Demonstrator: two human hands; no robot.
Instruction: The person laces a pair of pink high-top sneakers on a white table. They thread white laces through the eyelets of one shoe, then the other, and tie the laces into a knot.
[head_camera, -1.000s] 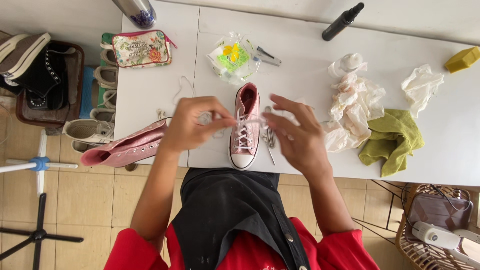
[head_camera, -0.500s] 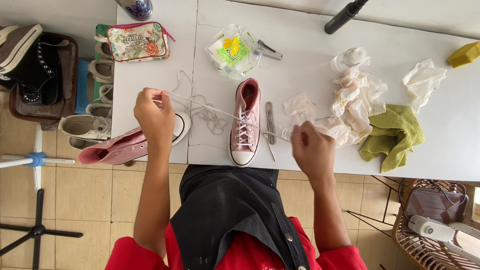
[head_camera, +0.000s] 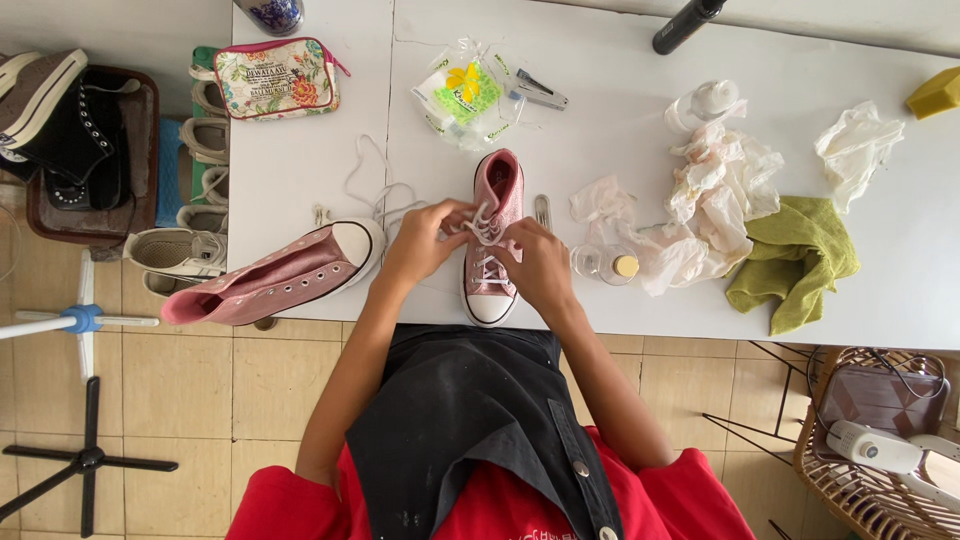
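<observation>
Head view: we had our left hand (head_camera: 425, 240) and right hand (head_camera: 537, 265) together, each pinching the white lace (head_camera: 483, 228) over the upright pink shoe (head_camera: 492, 240) between them.

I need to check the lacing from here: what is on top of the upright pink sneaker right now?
Both hands, left hand and right hand, lie over the pink sneaker, pinching its white lace. Only the toe cap and heel collar show; the middle eyelets are covered.
</observation>
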